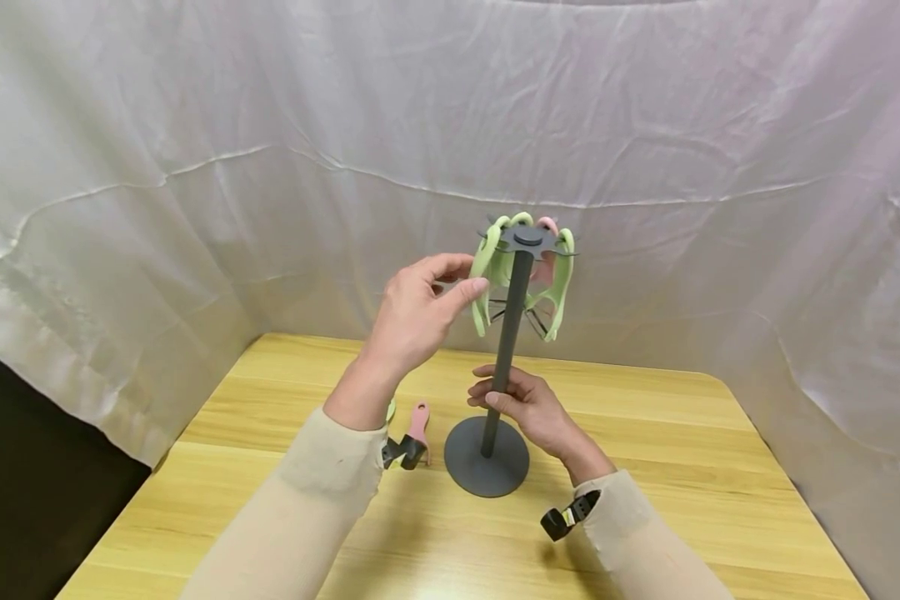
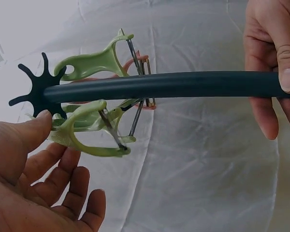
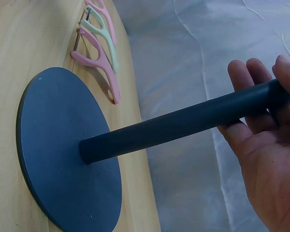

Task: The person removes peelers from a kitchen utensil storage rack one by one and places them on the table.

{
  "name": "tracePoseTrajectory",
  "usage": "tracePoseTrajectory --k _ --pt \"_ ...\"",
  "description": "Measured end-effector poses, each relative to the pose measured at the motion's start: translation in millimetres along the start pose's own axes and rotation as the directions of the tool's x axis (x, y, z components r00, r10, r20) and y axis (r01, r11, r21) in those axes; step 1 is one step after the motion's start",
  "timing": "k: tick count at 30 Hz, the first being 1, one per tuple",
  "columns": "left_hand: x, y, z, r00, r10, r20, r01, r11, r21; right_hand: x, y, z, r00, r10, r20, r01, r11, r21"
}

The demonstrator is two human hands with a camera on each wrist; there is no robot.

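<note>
A dark grey rack with a round base, an upright pole and a top ring of hooks stands on the table. Y-shaped peelers hang from the hooks: a green one on the right, a pink one at the back, and more green ones toward the left. My left hand pinches the leftmost green peeler by its handle, thumb near the hook. Lower down, my right hand holds the pole between thumb and fingers, as the right wrist view also shows.
Left of the base, more peelers lie on the wooden table: a pink one, a pale green one and another pink one. A pale curtain hangs behind and at both sides.
</note>
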State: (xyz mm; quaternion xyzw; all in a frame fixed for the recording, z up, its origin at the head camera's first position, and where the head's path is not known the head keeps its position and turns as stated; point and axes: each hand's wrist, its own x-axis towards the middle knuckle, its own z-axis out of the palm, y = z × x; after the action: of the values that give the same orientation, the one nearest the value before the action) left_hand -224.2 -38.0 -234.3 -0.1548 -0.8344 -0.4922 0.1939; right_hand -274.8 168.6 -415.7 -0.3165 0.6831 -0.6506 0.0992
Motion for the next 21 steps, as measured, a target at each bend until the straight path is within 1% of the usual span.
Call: tracePoseTrajectory --k 4,13,21 --pt "0.1 -0.3 0.2 1.000 -0.001 -0.018 0.001 1.000 -0.028 0.0 0.1 -0.1 1.000 0.001 0.000 -0.001 1.000 -0.001" --pt "-0.9 -0.8 -0.3 0.999 -0.006 -0.038 0.005 0.999 -0.043 -0.6 -0.6 1.0 1.000 0.006 -0.001 -0.006 1.000 0.009" --pt "-3.2 -1.0 -2.5 0.999 -0.008 -0.046 0.006 0.999 -0.054 -0.5 -1.1 0.6 1.000 0.009 -0.002 -0.009 1.000 -0.003"
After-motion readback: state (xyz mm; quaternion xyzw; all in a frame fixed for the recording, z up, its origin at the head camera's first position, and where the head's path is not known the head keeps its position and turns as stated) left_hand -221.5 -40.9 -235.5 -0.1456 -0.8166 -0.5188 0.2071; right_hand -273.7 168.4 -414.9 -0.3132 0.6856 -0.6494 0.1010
